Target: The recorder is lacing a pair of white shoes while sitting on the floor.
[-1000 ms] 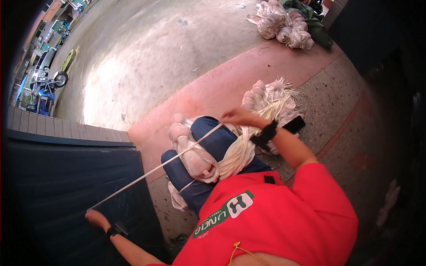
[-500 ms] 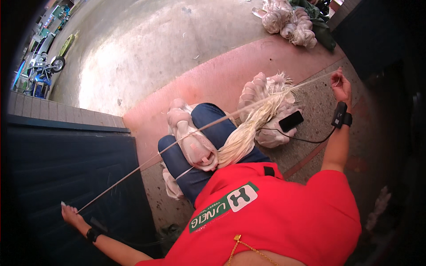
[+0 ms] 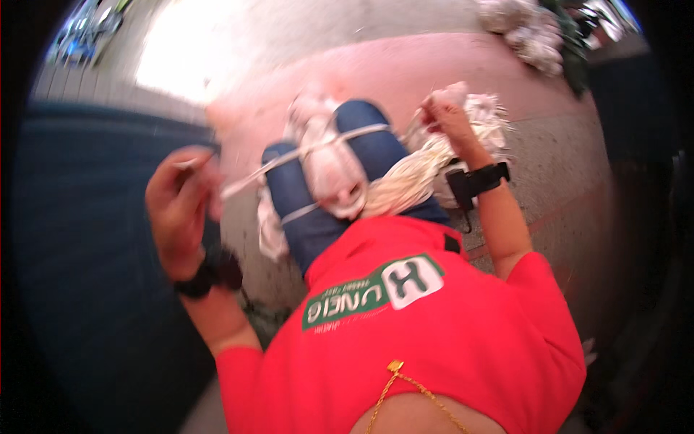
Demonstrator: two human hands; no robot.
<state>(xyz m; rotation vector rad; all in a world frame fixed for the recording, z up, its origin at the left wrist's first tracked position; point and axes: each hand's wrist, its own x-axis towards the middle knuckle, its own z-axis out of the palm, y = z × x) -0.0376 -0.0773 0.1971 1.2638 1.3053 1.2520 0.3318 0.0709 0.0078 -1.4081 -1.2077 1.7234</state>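
Observation:
A pale cord (image 3: 291,156) runs across my knees and over a pinkish-white bundle of netting (image 3: 332,170) lying in my lap. My left hand (image 3: 184,210), blurred, is closed on the cord's left part beside the dark blue panel. My right hand (image 3: 450,119) is raised beyond my right knee with its fingers pinched together. The cord leads toward it but blurs out near the fingertips. A hank of cream strands (image 3: 408,181) trails over my right thigh. Under and behind my right hand sits another netting bundle (image 3: 491,119), partly hidden. A second strap (image 3: 300,213) crosses my left thigh.
The dark blue panel (image 3: 108,195) stands close on my left, and a dark surface (image 3: 629,108) rises at the right. More bundles (image 3: 531,36) lie at the far right beside dark green cloth (image 3: 571,54). Wheeled vehicles (image 3: 87,32) show at the far left.
Both hands have come inward from wide apart, the left up and right, the right leftward. The long taut cord now spans a shorter stretch over my knees. The view has shifted.

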